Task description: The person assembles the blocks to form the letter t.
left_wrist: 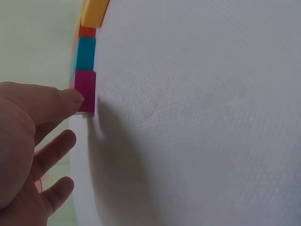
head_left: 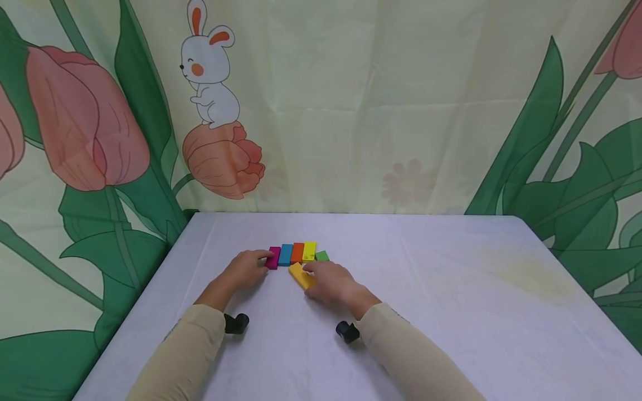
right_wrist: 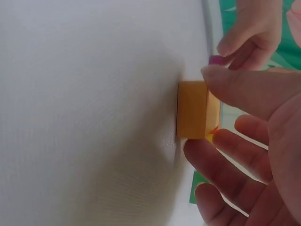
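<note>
In the head view, my left hand (head_left: pixel 247 268) is at the left end of a row of coloured blocks and holds the magenta block (head_left: pixel 273 258) by thumb and forefinger. Its thumb rests on that block (left_wrist: pixel 85 92) in the left wrist view; the forefinger is mostly hidden. Beside it lie a blue block (head_left: pixel 285 254), an orange-red block (head_left: pixel 297 253) and a yellow block (head_left: pixel 309 251). My right hand (head_left: pixel 331 283) grips an amber block (head_left: pixel 300 274), slanted in front of the row, between thumb and fingers. A green block (head_left: pixel 322 255) is partly hidden behind that hand.
A white cloth covers the table (head_left: pixel 451 312). Behind it hangs a curtain (head_left: pixel 326 111) printed with tulips and a rabbit. Black wrist cameras, one on the left wrist (head_left: pixel 237 323) and one on the right (head_left: pixel 348 332), stick out inward from the sleeves.
</note>
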Demonstrator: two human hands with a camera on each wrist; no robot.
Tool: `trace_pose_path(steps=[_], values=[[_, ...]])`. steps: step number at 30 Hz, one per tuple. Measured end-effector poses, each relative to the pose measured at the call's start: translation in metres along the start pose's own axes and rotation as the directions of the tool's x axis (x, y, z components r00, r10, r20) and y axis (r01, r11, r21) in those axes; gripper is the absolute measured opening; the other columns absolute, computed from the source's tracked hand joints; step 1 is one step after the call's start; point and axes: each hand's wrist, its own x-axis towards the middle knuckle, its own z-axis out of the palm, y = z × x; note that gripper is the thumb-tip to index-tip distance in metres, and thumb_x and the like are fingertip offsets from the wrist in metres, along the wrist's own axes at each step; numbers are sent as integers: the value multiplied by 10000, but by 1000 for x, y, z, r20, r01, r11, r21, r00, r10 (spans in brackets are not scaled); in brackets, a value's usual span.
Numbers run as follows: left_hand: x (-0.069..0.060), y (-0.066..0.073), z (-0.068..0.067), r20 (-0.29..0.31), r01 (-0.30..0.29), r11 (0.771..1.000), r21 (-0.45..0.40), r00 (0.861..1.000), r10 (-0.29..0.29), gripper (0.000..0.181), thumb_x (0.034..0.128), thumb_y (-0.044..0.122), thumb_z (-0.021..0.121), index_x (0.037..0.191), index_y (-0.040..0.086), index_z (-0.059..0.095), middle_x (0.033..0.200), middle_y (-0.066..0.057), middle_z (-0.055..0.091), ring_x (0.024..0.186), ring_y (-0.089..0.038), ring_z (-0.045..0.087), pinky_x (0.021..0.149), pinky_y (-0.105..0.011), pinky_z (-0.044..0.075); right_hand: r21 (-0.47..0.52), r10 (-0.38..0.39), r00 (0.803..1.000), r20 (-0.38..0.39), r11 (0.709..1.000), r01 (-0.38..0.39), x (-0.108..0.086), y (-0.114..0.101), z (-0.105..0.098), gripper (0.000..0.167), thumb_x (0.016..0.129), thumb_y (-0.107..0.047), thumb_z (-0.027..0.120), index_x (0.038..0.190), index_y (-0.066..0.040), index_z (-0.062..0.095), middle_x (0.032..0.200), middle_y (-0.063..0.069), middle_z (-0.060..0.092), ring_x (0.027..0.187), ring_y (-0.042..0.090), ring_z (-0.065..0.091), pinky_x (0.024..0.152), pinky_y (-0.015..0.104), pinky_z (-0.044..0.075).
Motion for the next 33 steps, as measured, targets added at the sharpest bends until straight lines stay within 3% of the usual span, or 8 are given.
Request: trace_pose_path(steps=[5, 10, 18, 24, 33], values=[[-1, -1, -1, -37, 16, 1000, -4, 999, -16, 438, 939, 94, 699, 1368, 112, 619, 1359, -163, 565, 1295, -373, 465, 1013, -506, 465, -20, -8, 1000, 11, 1000, 8, -1, -1, 0, 628, 867, -379, 781, 1417, -167, 565, 1307, -3, 619, 1181, 213, 555, 959, 416, 498], [1, -1, 0, -66, 22, 1000, -20, 998, -24, 460, 930, 112, 720, 1374, 98, 601, 1338, -168, 559, 1290, -372, 445, 1003, -509, 472, 64, 6, 1000, 12, 998, -6, -2, 0, 0, 604, 871, -338, 786, 1408, -158, 575, 1315, 14, 612, 1214, 236, 542, 987, 432, 489], [8, -1, 4, -53, 5, 997, -83, 999, -9, 516, 922, 121, 731, 1412, 118, 571, 1518, -109, 437, 1418, -381, 307, 1012, -524, 460, 164, -23, 1000, 17, 986, 20, -2, 3, 2, 524, 897, -218, 763, 1389, -160, 594, 1371, 26, 583, 1304, 260, 489, 1029, 449, 462], [11, -9, 11, -38, -21, 994, -103, 999, 17, 511, 915, 124, 727, 1404, 137, 578, 1508, -92, 456, 1392, -377, 336, 962, -516, 502, 151, -46, 998, 50, 988, 38, -5, 3, 3, 501, 914, -232, 741, 1395, -214, 602, 1378, 14, 577, 1305, 263, 479, 1020, 460, 464], [9, -8, 6, 0, 37, 996, -81, 999, -38, 534, 919, 141, 685, 1435, 172, 550, 1465, -166, 447, 1357, -403, 337, 938, -541, 511, 139, -41, 996, 84, 990, 29, -5, 4, 2, 528, 928, -265, 730, 1430, -242, 570, 1393, 26, 566, 1306, 261, 477, 1033, 457, 453]])
